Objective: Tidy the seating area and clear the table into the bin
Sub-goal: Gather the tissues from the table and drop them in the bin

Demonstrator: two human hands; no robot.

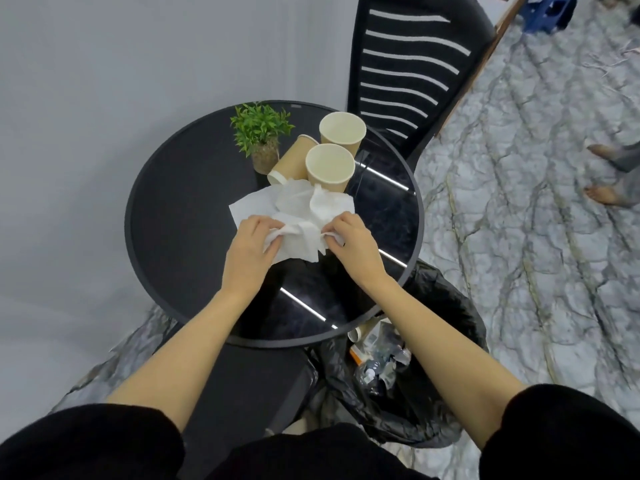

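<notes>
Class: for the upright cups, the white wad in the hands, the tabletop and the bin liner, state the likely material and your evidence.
Upright cups: probably paper, matte tan outside, pale inside.
White wad: tissue or paper napkin; soft, crumpled folds.
Tabletop: glossy black, maybe glass or polished stone; it mirrors ceiling lights.
Bin liner: thin black plastic, shiny and wrinkled.

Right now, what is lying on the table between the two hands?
In the head view, crumpled white napkins lie between the left hand and the right hand. Both hands grip them on the table.
</notes>
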